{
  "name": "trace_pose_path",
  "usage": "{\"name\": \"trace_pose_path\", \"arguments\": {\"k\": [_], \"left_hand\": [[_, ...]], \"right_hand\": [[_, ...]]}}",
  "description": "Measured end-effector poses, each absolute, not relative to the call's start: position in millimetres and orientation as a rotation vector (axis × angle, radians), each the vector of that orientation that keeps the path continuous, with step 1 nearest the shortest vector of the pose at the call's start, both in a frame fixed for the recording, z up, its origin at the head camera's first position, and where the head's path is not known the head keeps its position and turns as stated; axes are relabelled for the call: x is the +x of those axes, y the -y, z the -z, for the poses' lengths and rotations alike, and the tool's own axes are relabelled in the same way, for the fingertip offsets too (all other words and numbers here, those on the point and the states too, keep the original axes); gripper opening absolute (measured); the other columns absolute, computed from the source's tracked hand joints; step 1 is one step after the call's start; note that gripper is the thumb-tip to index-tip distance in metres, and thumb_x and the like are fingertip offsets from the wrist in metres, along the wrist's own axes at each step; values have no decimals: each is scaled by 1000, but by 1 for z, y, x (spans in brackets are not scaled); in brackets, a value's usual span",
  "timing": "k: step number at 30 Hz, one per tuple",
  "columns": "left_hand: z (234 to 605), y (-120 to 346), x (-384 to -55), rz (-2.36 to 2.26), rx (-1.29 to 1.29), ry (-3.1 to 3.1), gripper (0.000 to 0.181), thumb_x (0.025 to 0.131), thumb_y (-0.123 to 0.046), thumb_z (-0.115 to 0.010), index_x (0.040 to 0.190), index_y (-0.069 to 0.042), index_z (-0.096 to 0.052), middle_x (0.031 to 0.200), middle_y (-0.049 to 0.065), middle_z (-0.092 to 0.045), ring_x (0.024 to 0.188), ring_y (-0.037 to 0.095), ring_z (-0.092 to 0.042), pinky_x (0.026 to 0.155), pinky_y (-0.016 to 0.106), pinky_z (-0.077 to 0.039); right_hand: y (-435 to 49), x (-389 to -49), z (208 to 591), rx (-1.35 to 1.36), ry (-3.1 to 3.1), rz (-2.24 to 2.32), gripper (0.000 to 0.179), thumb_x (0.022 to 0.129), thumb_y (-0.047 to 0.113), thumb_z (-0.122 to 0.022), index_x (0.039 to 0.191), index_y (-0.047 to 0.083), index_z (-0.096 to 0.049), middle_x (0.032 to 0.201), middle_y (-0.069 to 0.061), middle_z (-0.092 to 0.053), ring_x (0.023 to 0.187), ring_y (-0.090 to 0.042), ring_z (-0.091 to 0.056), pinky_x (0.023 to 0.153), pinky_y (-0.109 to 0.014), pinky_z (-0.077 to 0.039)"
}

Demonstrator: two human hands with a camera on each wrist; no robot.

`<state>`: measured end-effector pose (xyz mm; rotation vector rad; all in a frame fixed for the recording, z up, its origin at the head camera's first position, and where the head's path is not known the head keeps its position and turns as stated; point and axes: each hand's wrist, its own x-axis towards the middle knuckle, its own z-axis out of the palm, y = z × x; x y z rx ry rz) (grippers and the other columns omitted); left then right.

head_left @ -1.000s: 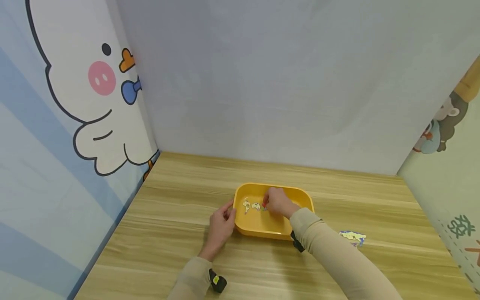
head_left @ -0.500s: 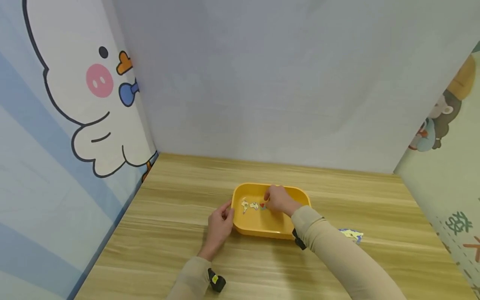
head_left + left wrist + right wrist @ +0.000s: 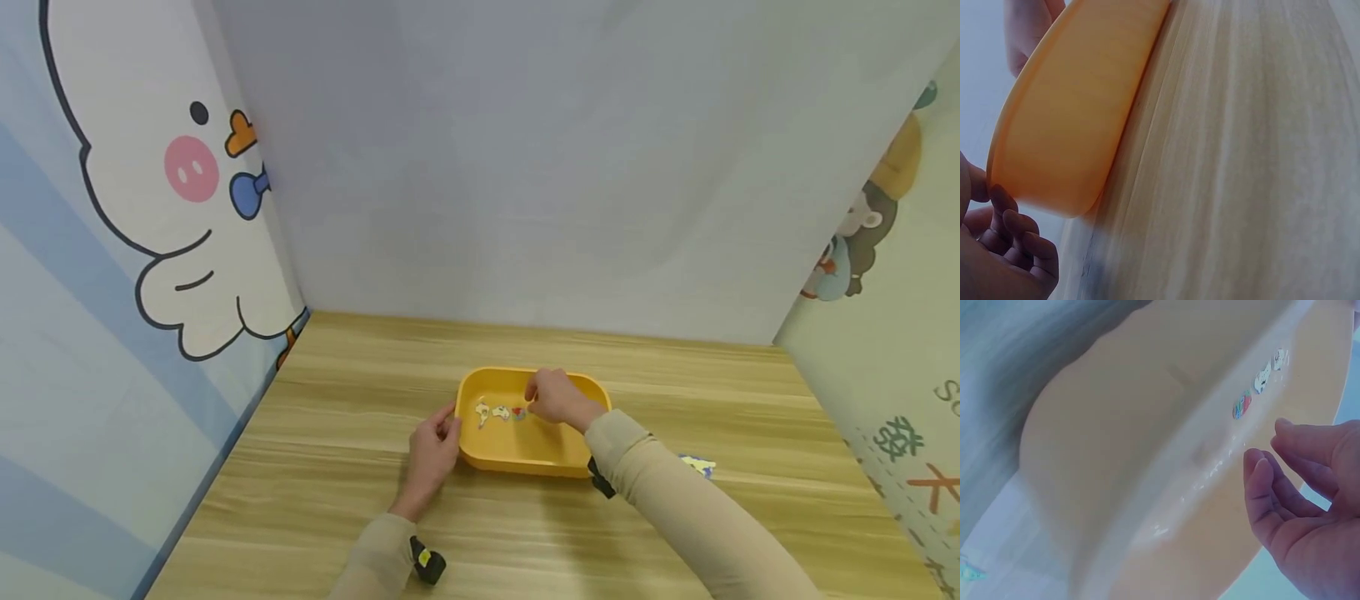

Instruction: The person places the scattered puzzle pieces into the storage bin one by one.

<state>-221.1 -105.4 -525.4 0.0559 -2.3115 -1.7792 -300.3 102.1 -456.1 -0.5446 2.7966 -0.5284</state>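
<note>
A yellow plastic tray (image 3: 517, 467) rests on the wooden table. My left hand (image 3: 432, 457) grips its left end, with fingertips at the rim in the left wrist view. Inside the tray lie three small flat cut-out pieces in a row: a pale one (image 3: 482, 412) at the left, a second pale piece (image 3: 500, 412), then a red and blue piece (image 3: 518, 413). My right hand (image 3: 553, 395) hovers over the tray's right half, just beyond the red and blue piece. In the right wrist view its thumb and fingers are apart, with nothing between them.
On the table right of the tray lies a flat pale-yellow and blue piece (image 3: 699, 466), partly hidden by my right sleeve (image 3: 675, 500). A grey cloth (image 3: 525, 167) hangs behind the table. Printed cloths stand on both sides.
The right hand's fingers have come away from the red and blue piece, which now shows uncovered in the tray. The left hand keeps its hold on the rim. The head view has shifted slightly.
</note>
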Motion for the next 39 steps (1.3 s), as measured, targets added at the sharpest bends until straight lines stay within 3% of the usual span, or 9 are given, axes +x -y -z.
{"name": "trace_pose_path", "arguments": {"k": [11, 14, 21, 39], "left_hand": [[530, 105, -223, 1741, 31, 2304, 32, 92, -4, -57, 122, 7, -61, 63, 0, -48, 52, 9, -43, 44, 20, -36], [530, 105, -222, 1738, 43, 2314, 32, 93, -6, -57, 123, 6, -60, 63, 0, -47, 52, 9, -42, 45, 21, -36], [529, 105, -221, 1742, 62, 2319, 31, 93, -6, -58, 122, 4, -62, 63, 0, -46, 51, 10, -42, 44, 20, -35], [525, 104, -222, 1722, 47, 2340, 30, 92, -5, -58, 120, 6, -62, 63, 0, -46, 51, 11, -42, 44, 21, -35]], "right_hand": [[-113, -294, 447, -651, -2790, 511, 16, 86, 5, -69, 101, 0, -71, 92, -10, -66, 87, -28, -60, 78, -40, -50], [-118, -294, 444, -726, -2788, 534, 16, 86, 4, -68, 100, -2, -71, 89, -9, -65, 84, -26, -59, 83, -42, -46], [-143, -293, 438, -837, -2843, 681, 12, 86, 2, -67, 97, -3, -70, 85, -6, -65, 75, -19, -59, 69, -35, -50], [-207, -293, 425, -732, -2958, 750, 12, 88, 4, -65, 96, -4, -70, 83, -5, -64, 72, -18, -56, 67, -36, -49]]}}
